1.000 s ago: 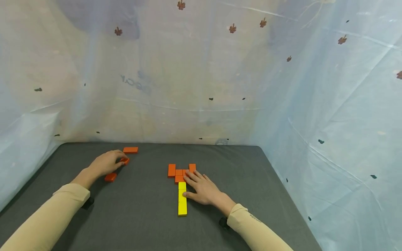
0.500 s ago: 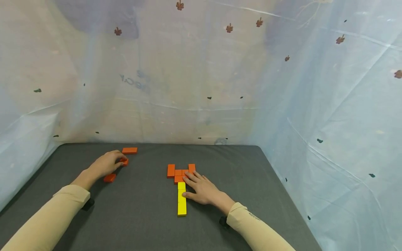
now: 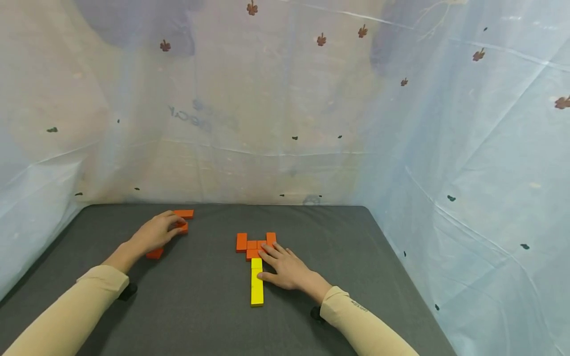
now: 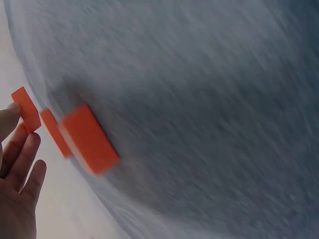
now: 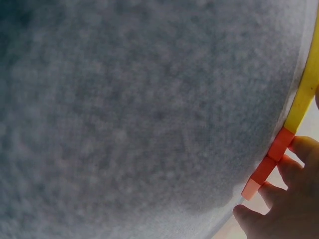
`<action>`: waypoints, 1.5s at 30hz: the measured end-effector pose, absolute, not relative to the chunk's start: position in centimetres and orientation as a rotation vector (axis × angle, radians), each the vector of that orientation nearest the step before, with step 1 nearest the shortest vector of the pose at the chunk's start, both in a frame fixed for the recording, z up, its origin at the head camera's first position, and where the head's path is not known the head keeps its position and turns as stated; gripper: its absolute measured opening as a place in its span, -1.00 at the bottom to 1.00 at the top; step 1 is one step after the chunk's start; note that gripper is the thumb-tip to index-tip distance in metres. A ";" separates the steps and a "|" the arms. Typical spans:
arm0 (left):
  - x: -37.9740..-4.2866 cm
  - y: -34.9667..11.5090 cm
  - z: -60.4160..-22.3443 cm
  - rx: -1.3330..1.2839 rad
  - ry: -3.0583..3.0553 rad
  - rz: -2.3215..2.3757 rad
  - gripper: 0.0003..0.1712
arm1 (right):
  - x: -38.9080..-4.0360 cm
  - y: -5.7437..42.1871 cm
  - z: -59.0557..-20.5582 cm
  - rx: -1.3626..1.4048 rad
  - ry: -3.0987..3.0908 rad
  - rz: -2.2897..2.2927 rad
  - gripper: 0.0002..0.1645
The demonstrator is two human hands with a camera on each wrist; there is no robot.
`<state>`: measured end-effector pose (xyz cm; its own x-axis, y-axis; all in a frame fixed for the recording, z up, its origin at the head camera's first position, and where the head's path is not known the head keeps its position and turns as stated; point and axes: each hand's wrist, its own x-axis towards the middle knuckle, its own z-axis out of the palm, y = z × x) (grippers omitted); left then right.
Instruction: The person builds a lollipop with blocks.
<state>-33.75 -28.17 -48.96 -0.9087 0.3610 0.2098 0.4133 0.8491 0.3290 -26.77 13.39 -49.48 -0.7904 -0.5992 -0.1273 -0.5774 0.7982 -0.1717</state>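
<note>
My left hand (image 3: 153, 233) pinches an orange block (image 3: 183, 229) between thumb and fingers at the left of the table. The left wrist view shows this held block (image 4: 26, 110) raised beside two other orange blocks. Near the middle, several orange blocks (image 3: 241, 242) lie joined in a forked shape. A strip of yellow blocks (image 3: 257, 291) runs from it towards me. My right hand (image 3: 289, 271) rests with spread fingers on the right side of the orange group, hiding part of it. Its thumb touches the yellow strip.
One orange block (image 3: 187, 214) lies behind my left hand, close to the back edge. Another orange block (image 3: 154, 254) lies nearer, partly hidden by the hand. The dark grey table (image 3: 209, 306) is bounded by a translucent plastic sheet (image 3: 249, 128) at the back and sides.
My left hand has shifted slightly right with the pinched orange block, which has come away from its earlier spot. The right hand and the laid-out blocks stay in place.
</note>
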 end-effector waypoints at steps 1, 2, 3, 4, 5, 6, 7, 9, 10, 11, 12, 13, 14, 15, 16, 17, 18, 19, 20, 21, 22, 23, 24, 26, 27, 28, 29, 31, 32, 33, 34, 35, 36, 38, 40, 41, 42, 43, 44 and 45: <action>-33.7 -27.8 -48.8 -0.615 -2.874 -0.570 -0.69 | -26.8 13.4 -49.5 -0.929 2.811 -0.183 -0.11; -33.6 -27.4 -48.6 -0.623 -2.860 -0.576 -0.68 | -26.8 13.4 -49.5 -0.931 2.813 -0.181 -0.12; -33.6 -27.0 -48.4 -0.633 -2.845 -0.581 -0.67 | -26.8 13.4 -49.5 -0.931 2.814 -0.181 -0.12; -33.6 -26.5 -48.3 -0.652 -2.826 -0.585 -0.67 | -26.8 13.4 -49.5 -0.933 2.816 -0.180 -0.12; -33.6 -26.1 -48.1 -0.670 -2.809 -0.589 -0.67 | -26.8 13.4 -49.5 -0.929 2.815 -0.179 -0.11; -33.5 -25.7 -48.0 -0.689 -2.793 -0.594 -0.68 | -26.8 13.4 -49.5 -0.926 2.815 -0.177 -0.11; -33.5 -25.2 -47.9 -0.708 -2.777 -0.602 -0.68 | -26.8 13.3 -49.5 -0.923 2.814 -0.173 -0.11; -33.5 -24.2 -47.8 -0.737 -2.748 -0.617 -0.69 | -26.8 13.3 -49.5 -0.913 2.811 -0.171 -0.11; -33.5 -23.7 -47.8 -0.748 -2.736 -0.625 -0.69 | -26.8 13.3 -49.5 -0.911 2.811 -0.172 -0.10; -33.5 -23.3 -47.7 -0.758 -2.727 -0.640 -0.70 | -26.8 13.2 -49.5 -0.907 2.808 -0.171 -0.11; -33.5 -22.8 -47.7 -0.764 -2.719 -0.655 -0.70 | -26.8 13.2 -49.6 -0.904 2.807 -0.173 -0.11; -33.5 -22.3 -47.6 -0.768 -2.712 -0.666 -0.70 | -26.9 13.2 -49.6 -0.904 2.807 -0.174 -0.11; -33.5 -21.9 -47.6 -0.773 -2.706 -0.675 -0.70 | -26.9 13.1 -49.6 -0.903 2.808 -0.176 -0.11; -33.5 -21.4 -47.6 -0.779 -2.702 -0.687 -0.70 | -26.9 13.1 -49.7 -0.903 2.809 -0.177 -0.11; -33.5 -21.0 -47.6 -0.780 -2.699 -0.699 -0.70 | -26.9 13.1 -49.7 -0.904 2.812 -0.177 -0.10; -33.5 -20.5 -47.6 -0.787 -2.695 -0.707 -0.70 | -26.9 13.1 -49.7 -0.904 2.813 -0.174 -0.10; -33.5 -20.1 -47.6 -0.792 -2.691 -0.716 -0.70 | -26.9 13.0 -49.7 -0.905 2.815 -0.174 -0.10; -33.5 -19.7 -47.6 -0.799 -2.687 -0.725 -0.70 | -26.9 13.0 -49.7 -0.908 2.816 -0.173 -0.10; -33.6 -19.2 -47.7 -0.804 -2.682 -0.733 -0.70 | -26.9 13.0 -49.7 -0.911 2.818 -0.171 -0.10; -33.6 -18.9 -47.7 -0.807 -2.678 -0.745 -0.70 | -26.9 12.9 -49.7 -0.913 2.818 -0.169 -0.10; -33.7 -18.4 -47.8 -0.814 -2.672 -0.758 -0.70 | -26.8 12.9 -49.6 -0.914 2.818 -0.165 -0.10; -33.7 -18.0 -47.9 -0.820 -2.667 -0.765 -0.71 | -26.8 12.8 -49.6 -0.916 2.818 -0.162 -0.09; -33.8 -17.6 -48.0 -0.826 -2.663 -0.777 -0.71 | -26.8 12.8 -49.5 -0.915 2.816 -0.160 -0.09; -33.9 -16.8 -48.1 -0.840 -2.654 -0.794 -0.71 | -26.8 12.7 -49.4 -0.915 2.816 -0.151 -0.09; -34.0 -16.4 -48.1 -0.849 -2.651 -0.803 -0.72 | -26.8 12.7 -49.4 -0.913 2.815 -0.148 -0.10; -34.1 -15.9 -48.1 -0.859 -2.647 -0.812 -0.72 | -26.8 12.7 -49.3 -0.912 2.816 -0.141 -0.10; -34.1 -15.5 -48.1 -0.866 -2.648 -0.811 -0.72 | -26.7 12.7 -49.3 -0.911 2.816 -0.137 -0.10; -34.3 -14.6 -48.2 -0.881 -2.656 -0.812 -0.73 | -26.7 12.7 -49.2 -0.914 2.821 -0.132 -0.10; -34.4 -14.2 -48.2 -0.885 -2.666 -0.805 -0.74 | -26.7 12.7 -49.2 -0.911 2.820 -0.130 -0.10; -34.5 -13.9 -48.3 -0.889 -2.677 -0.797 -0.74 | -26.7 12.7 -49.2 -0.910 2.820 -0.129 -0.10; -34.5 -13.5 -48.4 -0.889 -2.694 -0.788 -0.74 | -26.7 12.7 -49.2 -0.910 2.820 -0.128 -0.10; -34.6 -13.2 -48.5 -0.887 -2.711 -0.778 -0.74 | -26.7 12.7 -49.2 -0.910 2.819 -0.129 -0.10; -34.7 -12.9 -48.6 -0.888 -2.725 -0.770 -0.73 | -26.6 12.7 -49.2 -0.910 2.820 -0.130 -0.10; -34.9 -12.4 -48.8 -0.880 -2.754 -0.759 -0.73 | -26.6 12.7 -49.2 -0.904 2.818 -0.130 -0.10; -35.2 -11.9 -49.0 -0.872 -2.779 -0.748 -0.72 | -26.6 12.7 -49.3 -0.904 2.820 -0.125 -0.10; -35.3 -11.7 -49.1 -0.869 -2.789 -0.741 -0.73 | -26.6 12.7 -49.3 -0.902 2.820 -0.123 -0.10; -35.4 -11.6 -49.2 -0.865 -2.798 -0.734 -0.73 | -26.6 12.7 -49.3 -0.900 2.821 -0.119 -0.11; -35.5 -11.4 -49.3 -0.858 -2.808 -0.731 -0.74 | -26.6 12.6 -49.3 -0.900 2.820 -0.115 -0.11; -35.7 -11.3 -49.3 -0.852 -2.818 -0.727 -0.74 | -26.7 12.6 -49.3 -0.903 2.823 -0.110 -0.11; -35.8 -11.1 -49.3 -0.849 -2.828 -0.723 -0.74 | -26.7 12.6 -49.3 -0.906 2.823 -0.110 -0.11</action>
<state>-35.78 -11.14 -49.34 -0.8393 0.4942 0.2266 0.5423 0.7317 0.4130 -26.70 12.62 -49.35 -0.7999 -0.5830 -0.1428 -0.5701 0.8123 -0.1228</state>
